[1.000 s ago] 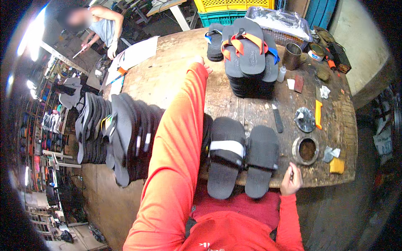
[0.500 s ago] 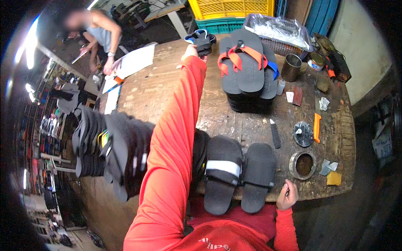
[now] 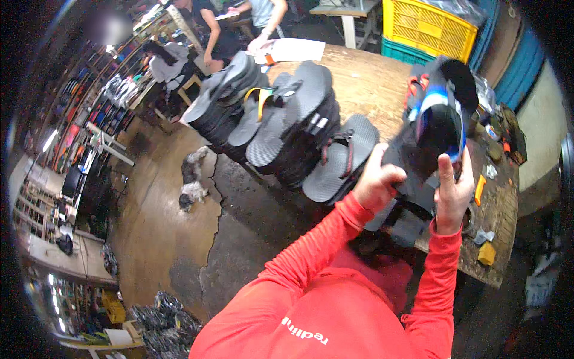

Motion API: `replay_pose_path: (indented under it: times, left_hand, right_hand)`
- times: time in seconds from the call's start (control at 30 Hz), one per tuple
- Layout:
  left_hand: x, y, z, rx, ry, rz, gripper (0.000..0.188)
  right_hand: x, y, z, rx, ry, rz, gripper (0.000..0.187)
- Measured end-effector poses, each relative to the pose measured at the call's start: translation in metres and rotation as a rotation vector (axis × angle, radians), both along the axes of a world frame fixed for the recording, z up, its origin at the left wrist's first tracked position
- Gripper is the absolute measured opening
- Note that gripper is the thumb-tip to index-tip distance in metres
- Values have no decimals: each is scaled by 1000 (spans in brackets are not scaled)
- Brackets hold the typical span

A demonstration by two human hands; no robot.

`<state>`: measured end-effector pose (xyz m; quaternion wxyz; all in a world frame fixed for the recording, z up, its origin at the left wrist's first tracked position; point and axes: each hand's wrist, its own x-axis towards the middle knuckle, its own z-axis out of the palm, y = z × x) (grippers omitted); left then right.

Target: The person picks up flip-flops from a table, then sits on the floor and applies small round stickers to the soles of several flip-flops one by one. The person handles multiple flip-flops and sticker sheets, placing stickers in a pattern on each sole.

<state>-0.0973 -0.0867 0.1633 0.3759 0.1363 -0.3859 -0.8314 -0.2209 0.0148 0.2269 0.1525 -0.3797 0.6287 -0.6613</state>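
Motion blurs the black slide sandals (image 3: 440, 133) with blue-and-white straps that I lift above the table's near right part. My right hand (image 3: 455, 194) grips their right side, thumb up along the edge. On the left, my left hand (image 3: 378, 182) has its fingers curled at the black sole; its fingertips are partly hidden. Below the hands, another black slide (image 3: 408, 227) lies at the table edge, mostly covered. Just left of my left hand is a stack of dark flip-flops topped by one with a thin dark reddish strap (image 3: 344, 157).
More flip-flop stacks (image 3: 296, 113) line the table's left side. An orange cutter (image 3: 479, 190) and yellow scrap (image 3: 487, 253) lie at right. A yellow crate (image 3: 427, 27) stands behind. People work at the far side; a dog (image 3: 194, 179) lies on the floor at left.
The view has swung left. My left hand has come back from the table's far side, and both hands now hold slides raised in front of me. My right hand has risen from the near edge.
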Motion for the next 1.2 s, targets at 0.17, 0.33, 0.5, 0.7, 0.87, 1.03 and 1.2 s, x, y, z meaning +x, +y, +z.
replay_pose_path:
  times: [0.17,0.33,0.5,0.7,0.87,1.03,1.2]
  left_hand:
    - [25,45,-24,-428,-119,192,71]
    - [31,28,-46,-260,54,13,55]
    - [46,22,-52,74,143,-200,68]
    - [54,10,-58,361,227,-339,121]
    - [48,17,-62,242,272,-434,126]
    - [57,19,-69,135,248,-430,79]
    - [63,4,-84,-148,-117,-88,38]
  right_hand:
    - [30,-10,-36,-323,-178,-77,37]
    - [19,10,-77,-152,279,-205,31]
    - [9,33,-76,-73,386,-372,24]
    - [-24,61,-57,-10,-279,-204,25]
    - [-11,51,-87,-109,-4,-198,23]
    - [-2,49,-95,-210,56,-240,28]
    - [-2,54,-92,-183,84,-222,28]
